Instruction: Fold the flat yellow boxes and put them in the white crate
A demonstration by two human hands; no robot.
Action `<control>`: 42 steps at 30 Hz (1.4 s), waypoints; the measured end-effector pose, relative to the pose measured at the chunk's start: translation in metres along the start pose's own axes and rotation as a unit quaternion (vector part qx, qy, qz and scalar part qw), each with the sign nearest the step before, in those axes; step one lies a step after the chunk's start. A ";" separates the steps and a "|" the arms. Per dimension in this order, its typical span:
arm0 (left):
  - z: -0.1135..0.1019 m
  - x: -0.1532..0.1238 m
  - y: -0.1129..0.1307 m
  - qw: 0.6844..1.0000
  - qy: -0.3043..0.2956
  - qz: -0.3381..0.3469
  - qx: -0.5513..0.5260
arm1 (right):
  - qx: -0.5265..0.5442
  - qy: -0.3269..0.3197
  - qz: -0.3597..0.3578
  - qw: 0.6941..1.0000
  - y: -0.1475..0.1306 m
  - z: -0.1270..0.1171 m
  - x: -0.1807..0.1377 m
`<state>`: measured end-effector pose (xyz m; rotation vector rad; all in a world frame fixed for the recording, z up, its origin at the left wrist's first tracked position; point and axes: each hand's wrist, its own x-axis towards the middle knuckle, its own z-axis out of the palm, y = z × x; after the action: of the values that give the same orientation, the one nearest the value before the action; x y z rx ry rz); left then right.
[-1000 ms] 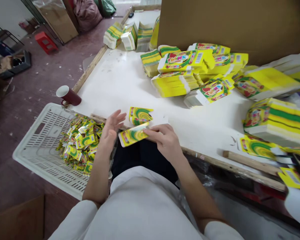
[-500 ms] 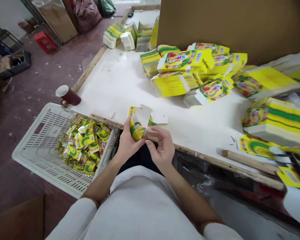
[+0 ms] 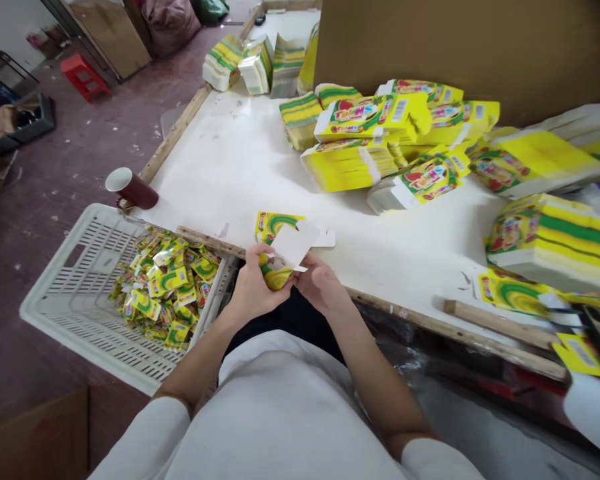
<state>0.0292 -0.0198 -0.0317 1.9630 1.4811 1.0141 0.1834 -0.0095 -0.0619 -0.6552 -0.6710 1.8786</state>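
Note:
A small yellow and green cardboard box is held just over the table's front edge, its white inner flap standing up. My left hand is closed around the left side of this box. At its right side, my right hand grips the edge near the flap, with the fingertips partly hidden. Right behind them on the table lies another yellow and green box, flat, partly covered by the flap. A white tab of card shows beside it.
A white plastic basket at left holds many small yellow packs. A maroon mug lies tilted at the table's left edge. Stacks of flat boxes stand at the back and right. A wooden stick rests at front right.
My right hand has moved in from slightly apart and now grips the box. The white flap has tilted right, uncovering more of the box lying behind.

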 end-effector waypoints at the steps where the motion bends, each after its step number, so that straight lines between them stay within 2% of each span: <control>1: 0.000 0.001 0.000 1.000 -0.004 0.000 0.005 | -0.032 -0.002 -0.030 0.999 0.000 0.001 -0.002; 3: 0.001 0.000 0.001 0.999 -0.029 0.021 0.019 | -0.091 0.026 -0.056 0.994 -0.004 0.002 -0.003; 5: 0.003 -0.001 0.002 0.996 -0.057 0.056 0.030 | -0.135 0.044 -0.040 0.989 -0.010 0.002 -0.002; 9: 0.005 -0.005 0.003 0.993 -0.070 0.071 0.062 | -0.176 0.007 -0.010 0.984 -0.015 0.002 0.002; 13: 0.002 -0.006 0.003 0.993 -0.081 0.059 0.067 | -0.225 -0.008 -0.060 0.973 -0.012 0.002 0.006; 17: 0.002 -0.002 0.001 0.986 -0.132 0.068 0.078 | -0.286 -0.017 -0.071 0.955 -0.009 0.002 0.006; 19: 0.002 0.001 -0.003 0.983 -0.156 0.058 0.077 | -0.341 -0.004 -0.096 0.935 -0.009 0.004 0.001; 22: 0.003 0.006 -0.011 0.981 -0.176 0.055 0.063 | -0.471 -0.014 -0.158 0.868 -0.005 0.008 -0.010; 24: 0.004 0.008 -0.014 0.980 -0.176 0.075 0.061 | -0.532 -0.032 -0.190 0.825 -0.002 0.007 -0.015; 25: 0.004 0.009 -0.014 0.980 -0.171 0.080 0.063 | -0.544 -0.033 -0.205 0.813 0.000 0.005 -0.016; 28: 0.000 0.009 -0.011 0.985 -0.134 0.042 0.098 | -0.530 0.021 -0.246 0.811 0.000 -0.007 -0.014; 31: -0.010 0.009 -0.008 0.985 -0.123 0.007 0.119 | -0.524 0.059 -0.253 0.811 -0.007 -0.017 -0.011; 36: -0.027 0.010 -0.012 0.991 -0.098 0.024 0.084 | -0.598 -0.034 -0.234 0.766 -0.024 -0.021 -0.013; 40: -0.031 0.012 -0.012 0.992 -0.109 0.023 0.059 | -0.609 -0.098 -0.221 0.756 -0.038 -0.025 -0.014; 42: -0.028 0.012 -0.008 0.993 -0.098 0.029 0.061 | -0.607 -0.099 -0.229 0.755 -0.041 -0.026 -0.013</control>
<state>0.0035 -0.0072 -0.0170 2.1344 1.4140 0.7456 0.2313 -0.0030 -0.0495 -0.9432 -2.0380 0.8515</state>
